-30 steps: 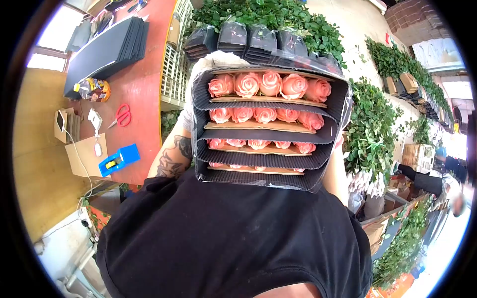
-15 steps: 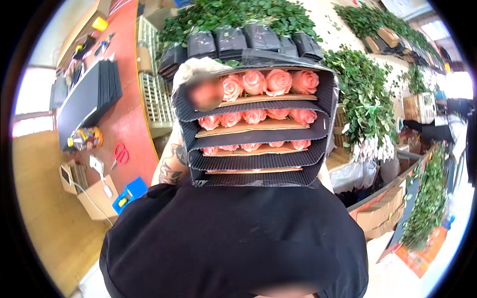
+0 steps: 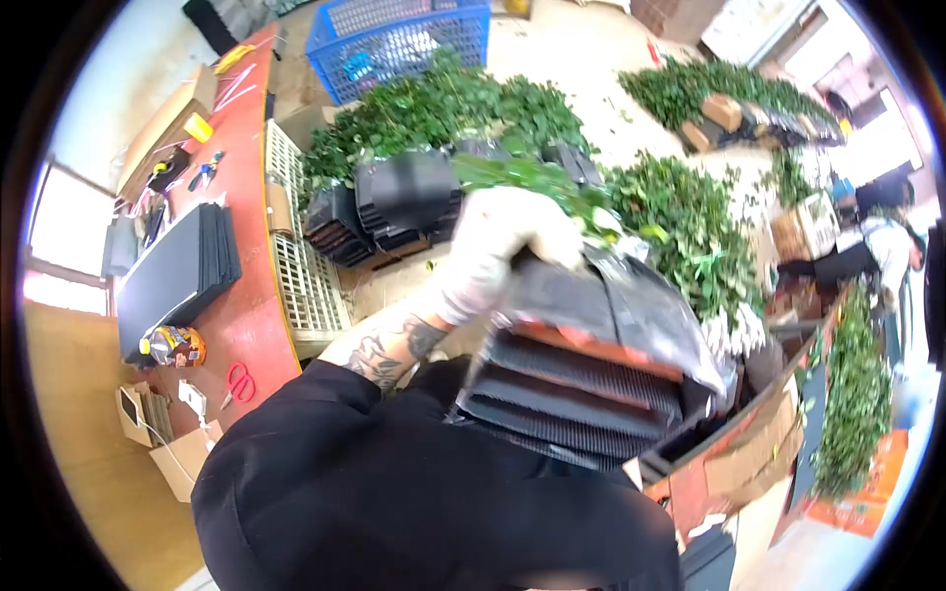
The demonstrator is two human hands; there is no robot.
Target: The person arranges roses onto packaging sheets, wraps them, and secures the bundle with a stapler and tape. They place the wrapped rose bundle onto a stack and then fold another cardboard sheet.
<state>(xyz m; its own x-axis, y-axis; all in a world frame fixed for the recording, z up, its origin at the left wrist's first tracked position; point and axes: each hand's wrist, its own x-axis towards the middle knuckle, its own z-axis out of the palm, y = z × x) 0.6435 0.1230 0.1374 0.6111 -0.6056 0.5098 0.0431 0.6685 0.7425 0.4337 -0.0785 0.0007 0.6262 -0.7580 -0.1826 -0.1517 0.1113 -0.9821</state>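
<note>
In front of my body hangs a rose bundle, wrapped in black corrugated board and clear film. It tilts, its layered end towards me; the blooms are mostly hidden, with only blurred orange-pink strips between layers. My left hand, in a white glove, is closed over the bundle's upper edge, somewhat smeared by motion. Green rose leaves stick out just beyond the glove. My right hand does not show; the bundle and my clothing cover that side. Other black-wrapped bundles stand on the floor past my left forearm.
On my left runs a red table with stacked black boards, red scissors and a bottle. A blue crate stands ahead. More leafy bundles lie to the right, where another person bends over.
The rose bundle has moved down and right and tipped, so its pink blooms no longer face me. My left hand has swung to its top. The other person has come into view.
</note>
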